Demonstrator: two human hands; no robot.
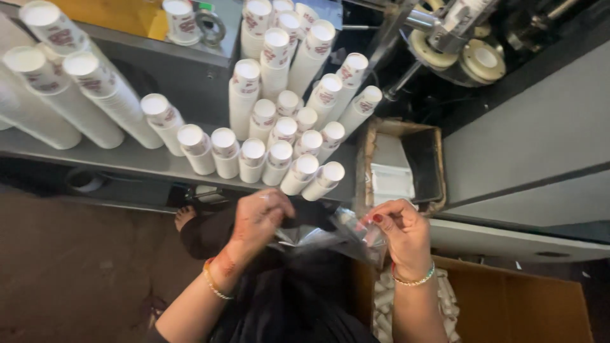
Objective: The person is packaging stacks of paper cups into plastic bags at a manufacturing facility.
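Clear plastic is what both hands grip: a thin, see-through bag [337, 234] stretched between them, low in the middle of the view, just below the edge of the grey surface [127, 159]. The left hand [259, 219] is curled closed on the bag's left end, its fingers bunched over the film. The right hand [401, 232] pinches the right end between thumb and fingertips, with the other fingers folded in. Each wrist wears a thin gold bangle.

Above the hands, many stacks of white paper cups [279, 136] with a red print stand close together on the surface, leaning at different angles; longer stacks [70, 95] lie tilted toward the left. An open cardboard box [400, 165] with white sheets inside sits just right of the cups, beside a grey machine housing [534, 140]. Metal machine parts [457, 44] show at the top right. At the bottom right, a brown carton [508, 305] holds more white cups, near the right forearm. A bare foot [184, 217] shows on the brown floor under the surface's edge.
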